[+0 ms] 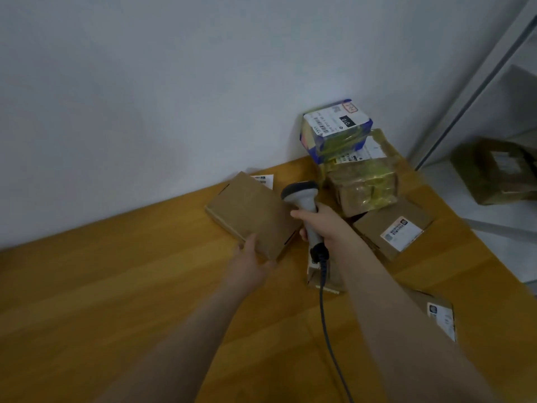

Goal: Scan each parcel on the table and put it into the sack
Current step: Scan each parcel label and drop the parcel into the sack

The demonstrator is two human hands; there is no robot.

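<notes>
A wooden bench (116, 286) runs along a white wall. The left hand (252, 257) grips the near corner of a flat box (252, 210), thumb on its plain brown top and fingers curled at its edge. The box lies on the bench, and a white label (266, 180) shows just behind its far end. Just beside it on the right, the right hand (322, 225) is wrapped round the handle of a grey scanner (302, 199), whose dark head points away towards the wall. Its cable (325, 315) hangs from the butt and runs back towards the person, passing over a small carton (328, 277) on the bench. Further right, parcels crowd the bench corner: a blue parcel (337, 129) with a barcode label sits on top, a taped parcel (363, 187) wrapped in yellowish film is below it, and a labelled box (398, 228) lies nearer. Another labelled parcel (441, 315) shows beyond the right forearm. At far right, a dark parcel (499, 170) rests on a shelf.
</notes>
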